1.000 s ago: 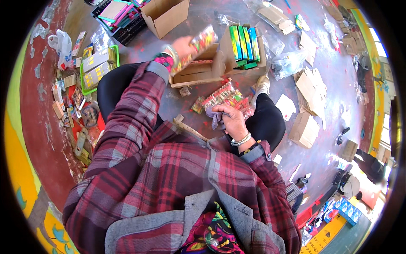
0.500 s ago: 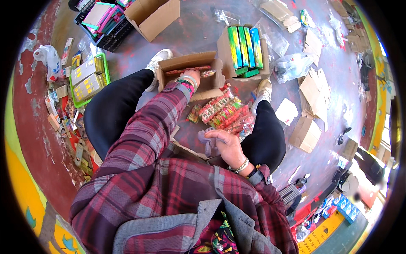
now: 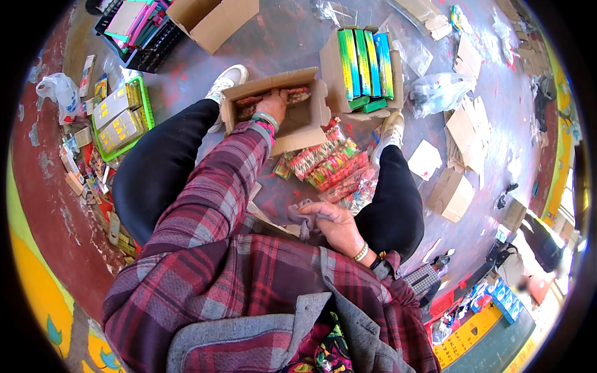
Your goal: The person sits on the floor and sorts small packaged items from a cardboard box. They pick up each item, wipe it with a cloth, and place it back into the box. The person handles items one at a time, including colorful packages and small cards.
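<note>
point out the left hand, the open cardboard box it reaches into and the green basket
left hand (image 3: 273,107): head view, back of the hand
open cardboard box (image 3: 319,108): head view, right end
green basket (image 3: 147,104): head view, right rim

Shirt (image 3: 230,280) is maroon/gry plaid, box (image 3: 298,140) brn, pkts (image 3: 329,165) multicol (basket (image 3: 147,104) bright grn).

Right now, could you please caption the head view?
Left hand at packets inside cardboard box, right hand holding grey cloth.
</note>
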`<state>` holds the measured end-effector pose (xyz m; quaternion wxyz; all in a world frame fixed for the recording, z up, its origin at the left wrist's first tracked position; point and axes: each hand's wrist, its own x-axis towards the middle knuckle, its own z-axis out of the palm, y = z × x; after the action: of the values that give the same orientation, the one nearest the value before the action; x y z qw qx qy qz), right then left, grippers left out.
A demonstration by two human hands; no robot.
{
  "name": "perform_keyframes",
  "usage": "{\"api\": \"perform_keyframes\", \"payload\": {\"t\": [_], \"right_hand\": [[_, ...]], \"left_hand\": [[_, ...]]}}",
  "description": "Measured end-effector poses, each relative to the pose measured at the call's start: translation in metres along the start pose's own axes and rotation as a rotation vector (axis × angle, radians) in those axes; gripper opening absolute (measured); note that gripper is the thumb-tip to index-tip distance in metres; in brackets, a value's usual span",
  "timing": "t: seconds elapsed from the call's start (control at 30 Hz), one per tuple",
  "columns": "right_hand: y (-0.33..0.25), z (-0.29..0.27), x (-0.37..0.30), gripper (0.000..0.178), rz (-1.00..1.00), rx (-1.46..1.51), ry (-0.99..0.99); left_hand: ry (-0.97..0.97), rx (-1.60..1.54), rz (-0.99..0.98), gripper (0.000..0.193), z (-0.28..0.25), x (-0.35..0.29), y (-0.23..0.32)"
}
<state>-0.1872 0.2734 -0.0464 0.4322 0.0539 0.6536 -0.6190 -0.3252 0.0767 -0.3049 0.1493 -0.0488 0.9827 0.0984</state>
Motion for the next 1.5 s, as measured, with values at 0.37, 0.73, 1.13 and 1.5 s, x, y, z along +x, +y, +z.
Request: {"api": "perform_keyframes", "payload": {"t": [0.37,0.73,1.13,1.5], "right_hand": [[0.004,-0.003,-0.004,0.034,0.096,0.083,-0.014],[0.007,-0.001,-0.008,0.033,-0.001,0.074,0.009],[0.017,-0.005,-0.007,0.034,0.011,0.046,0.054],[0.022,-0.013,-0.021,0.032,0.012,0.129,0.11]], "left_hand": [[0.05,0.029,0.105,0.03,0.0,-0.006,-0.003],[-0.519,0.023,0.151,0.028,-0.012,0.0,-0.01],[-0.519,0.33,0.334,0.032,0.065,0.039,-0.036],[-0.437,0.074,0.176,0.036,-0.068,0.022,0.016]]}}
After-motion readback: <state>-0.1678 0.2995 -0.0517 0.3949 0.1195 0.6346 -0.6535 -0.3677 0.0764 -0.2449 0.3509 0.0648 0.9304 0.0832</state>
